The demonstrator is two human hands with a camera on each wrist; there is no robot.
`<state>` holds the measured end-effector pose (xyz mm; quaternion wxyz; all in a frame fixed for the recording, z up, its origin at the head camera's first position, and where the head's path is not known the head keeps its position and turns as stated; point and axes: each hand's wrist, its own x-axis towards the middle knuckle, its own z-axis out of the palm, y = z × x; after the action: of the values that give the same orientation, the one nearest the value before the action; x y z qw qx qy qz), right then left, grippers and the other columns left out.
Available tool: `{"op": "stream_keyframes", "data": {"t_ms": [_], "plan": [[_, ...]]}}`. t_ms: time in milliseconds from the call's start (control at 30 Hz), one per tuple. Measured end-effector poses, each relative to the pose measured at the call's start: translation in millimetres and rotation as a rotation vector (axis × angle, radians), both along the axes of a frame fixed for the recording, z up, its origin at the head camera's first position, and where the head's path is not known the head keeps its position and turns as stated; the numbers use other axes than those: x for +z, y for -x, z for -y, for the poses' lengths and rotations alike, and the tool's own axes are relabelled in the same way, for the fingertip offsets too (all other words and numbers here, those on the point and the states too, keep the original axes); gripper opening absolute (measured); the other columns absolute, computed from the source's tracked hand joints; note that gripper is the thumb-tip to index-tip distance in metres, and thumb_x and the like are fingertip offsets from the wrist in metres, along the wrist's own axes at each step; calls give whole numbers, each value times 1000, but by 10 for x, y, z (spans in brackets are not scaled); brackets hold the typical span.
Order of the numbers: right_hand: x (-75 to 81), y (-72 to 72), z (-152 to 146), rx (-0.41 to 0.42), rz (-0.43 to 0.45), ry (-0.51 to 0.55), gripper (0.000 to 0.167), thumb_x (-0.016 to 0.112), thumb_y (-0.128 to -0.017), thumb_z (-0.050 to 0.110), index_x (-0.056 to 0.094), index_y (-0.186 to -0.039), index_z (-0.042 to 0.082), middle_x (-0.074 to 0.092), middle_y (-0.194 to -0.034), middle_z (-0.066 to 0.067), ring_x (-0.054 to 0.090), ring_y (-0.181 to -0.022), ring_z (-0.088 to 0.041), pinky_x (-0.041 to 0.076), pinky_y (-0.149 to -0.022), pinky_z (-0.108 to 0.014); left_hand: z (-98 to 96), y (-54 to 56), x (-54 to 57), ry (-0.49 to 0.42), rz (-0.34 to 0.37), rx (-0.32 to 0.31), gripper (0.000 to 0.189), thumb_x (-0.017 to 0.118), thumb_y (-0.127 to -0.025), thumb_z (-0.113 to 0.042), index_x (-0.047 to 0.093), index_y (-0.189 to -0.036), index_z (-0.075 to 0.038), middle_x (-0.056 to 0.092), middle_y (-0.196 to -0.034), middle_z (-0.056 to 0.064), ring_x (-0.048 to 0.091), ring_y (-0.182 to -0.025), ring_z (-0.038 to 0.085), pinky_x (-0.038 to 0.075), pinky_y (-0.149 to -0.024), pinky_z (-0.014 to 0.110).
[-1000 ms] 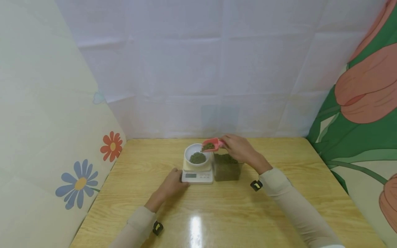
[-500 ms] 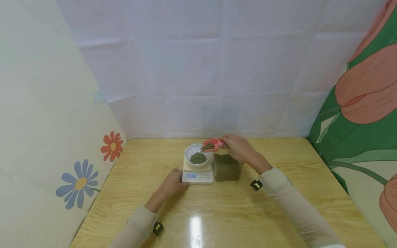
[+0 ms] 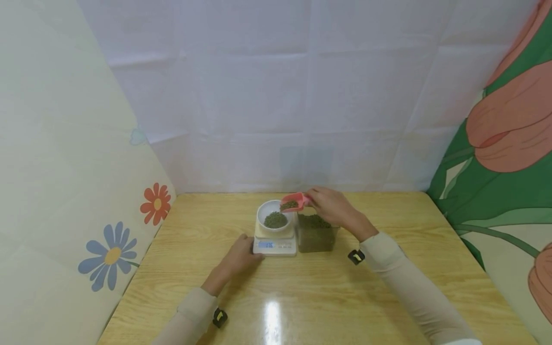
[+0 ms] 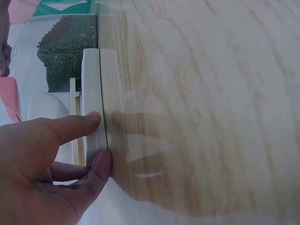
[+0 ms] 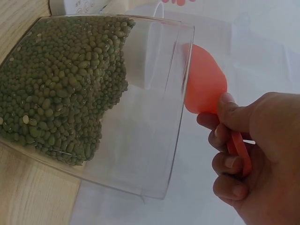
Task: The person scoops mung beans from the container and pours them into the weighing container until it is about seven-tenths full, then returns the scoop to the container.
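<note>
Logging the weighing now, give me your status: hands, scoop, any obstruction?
Left hand steadies scale. Right hand pinches pink scoop of green beans over white bowl. Bean container beside scale; nothing in the way.

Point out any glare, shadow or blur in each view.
Head view: a bright lamp glare on the glossy wooden table; small scale display unreadable. Left wrist view: the left hand casts a soft shadow on the wood; background beans blurred. Right wrist view: clear plastic container of green beans sharp, evenly lit.

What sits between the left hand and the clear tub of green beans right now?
The white scale, carrying the white bowl of beans, fills that stretch. The head view shows the left hand touching its left edge and the tub right beside it.
</note>
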<state>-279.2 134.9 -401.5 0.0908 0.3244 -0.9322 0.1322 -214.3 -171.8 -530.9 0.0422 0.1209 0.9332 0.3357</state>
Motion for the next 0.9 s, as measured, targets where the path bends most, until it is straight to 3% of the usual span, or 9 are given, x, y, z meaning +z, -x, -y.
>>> {"op": "stream_keyframes", "data": {"t_ms": [567,900], "plan": [[53,-15,25,6,-8,-29,30,65,-106,25,72,-124,2,75,-115,-12,73,-104,-29,61,-92,-46,6,1,3,8,5,-2,39,84,-90,-18,73,-123,2,57,-93,6,47,-87,18,48,-75,31],[77,-25,49,16,-19,-42,28,67,-105,24,72,-122,2,75,-110,-11,72,-97,-25,62,-86,-42,4,-8,31,-16,23,2,39,83,-90,-16,73,-123,3,56,-97,7,49,-88,19,50,-77,31]]}}
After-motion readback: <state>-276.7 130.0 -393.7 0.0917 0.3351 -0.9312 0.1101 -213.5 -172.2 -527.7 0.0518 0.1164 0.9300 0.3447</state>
